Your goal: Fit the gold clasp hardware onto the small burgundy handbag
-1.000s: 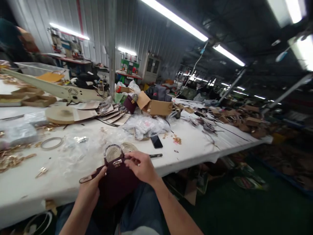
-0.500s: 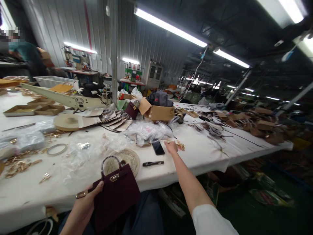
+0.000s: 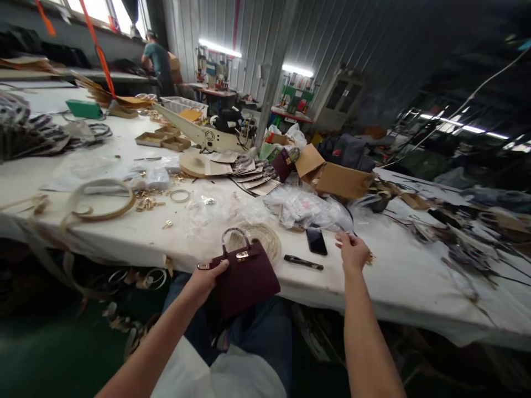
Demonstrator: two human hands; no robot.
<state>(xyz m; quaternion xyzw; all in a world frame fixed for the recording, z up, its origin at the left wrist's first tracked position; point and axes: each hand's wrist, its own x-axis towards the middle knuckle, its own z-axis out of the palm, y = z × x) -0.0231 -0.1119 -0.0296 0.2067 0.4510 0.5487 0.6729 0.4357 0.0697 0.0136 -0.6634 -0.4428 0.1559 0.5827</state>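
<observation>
A black phone (image 3: 316, 241) lies beside crumpled plastic bags (image 3: 305, 207), below an open cardboard box (image 3: 337, 177).

matt burgundy cloth handbag (image 3: 248, 278) — shiny gold metal clasp (image 3: 241, 255)

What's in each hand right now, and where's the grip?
Left hand holds the burgundy mini handbag by its left edge, near the strap tab. Right hand pinches something small; cannot tell what.

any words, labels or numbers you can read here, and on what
None can be read.
Plastic bags: pink marks, too blurred to read.
Cardboard box: no print shows.
Phone: screen dark.
Handbag, held by the left hand: no lettering shows on its clasp.
Right hand: tiny gold parts, no text.
</observation>
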